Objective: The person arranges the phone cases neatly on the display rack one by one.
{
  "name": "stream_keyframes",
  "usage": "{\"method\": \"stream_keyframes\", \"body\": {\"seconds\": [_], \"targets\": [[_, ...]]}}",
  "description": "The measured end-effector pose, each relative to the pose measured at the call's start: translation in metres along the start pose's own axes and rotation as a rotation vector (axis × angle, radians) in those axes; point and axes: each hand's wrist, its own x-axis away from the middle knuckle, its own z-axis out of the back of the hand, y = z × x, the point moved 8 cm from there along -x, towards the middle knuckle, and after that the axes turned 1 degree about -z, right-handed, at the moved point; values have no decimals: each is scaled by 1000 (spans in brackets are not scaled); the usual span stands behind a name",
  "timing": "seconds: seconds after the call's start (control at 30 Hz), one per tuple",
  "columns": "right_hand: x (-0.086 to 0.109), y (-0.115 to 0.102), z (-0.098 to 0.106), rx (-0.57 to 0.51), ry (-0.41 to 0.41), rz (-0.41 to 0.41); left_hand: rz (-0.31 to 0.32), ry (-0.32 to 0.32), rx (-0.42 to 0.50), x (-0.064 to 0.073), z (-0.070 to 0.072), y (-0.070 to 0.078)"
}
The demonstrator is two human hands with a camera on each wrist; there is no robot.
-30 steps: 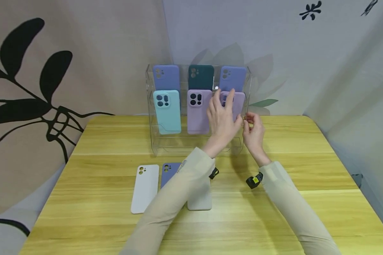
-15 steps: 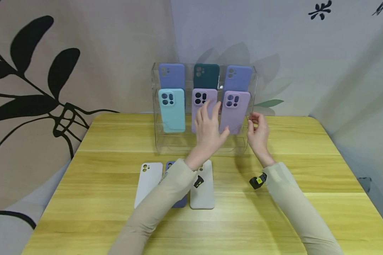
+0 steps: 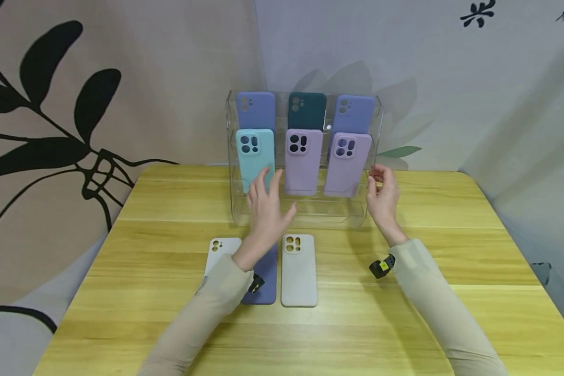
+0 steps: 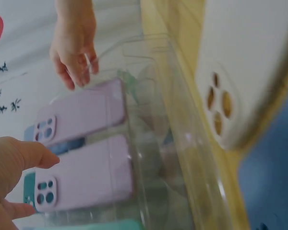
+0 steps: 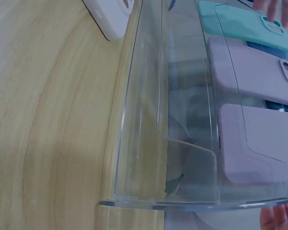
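A clear display stand (image 3: 301,211) holds two tiers of phone cases. Along the lower tier are a turquoise case (image 3: 255,151), a lilac case (image 3: 303,162) and a second lilac case (image 3: 349,164) at the right, tilted slightly. My left hand (image 3: 265,216), fingers spread and holding nothing, is in front of the turquoise case, partly covering it. At the stand's right side wall, my right hand (image 3: 384,198) pinches the edge between thumb and fingers. In the right wrist view, the thumb and fingers (image 5: 278,215) show at that wall's lower right corner.
The upper tier has a blue case (image 3: 256,109), a dark green case (image 3: 306,109) and another blue case (image 3: 354,112). On the wooden table (image 3: 404,324) lie a white case (image 3: 220,249), a blue-violet case (image 3: 265,284) partly under my left wrist, and an off-white case (image 3: 299,277).
My left hand has left the right lilac case and moved left and down to the turquoise one. That lilac case now sits lower in its slot. The right hand stays at the stand's edge.
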Motion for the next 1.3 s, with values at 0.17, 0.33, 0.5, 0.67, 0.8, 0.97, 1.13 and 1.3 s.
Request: {"method": "stream_keyframes", "body": {"seconds": [0.17,0.33,0.5,0.67,0.8,0.97,1.13,1.3], "targets": [[0,0,1,-4,4,6,21,-13,3,14,8,-18],[0,0,-1,-4,7,16,36,-33,-9,27,15,-34],[0,1,-1,-9,-1,5,47,-45,-10,40,23,-47],[1,2,-1,-10,-4,2,71,-71,-42,52,30,-58],[1,2,-1,-8,3,1,106,-98,-68,62,34,-69],[2,1,-1,-3,-3,-3,154,-131,-90,75,36,-82],[2,2,-1,4,-3,-6,198,-175,-118,86,37,-92],[1,2,-1,7,5,3,260,-249,-153,95,34,-104]]}}
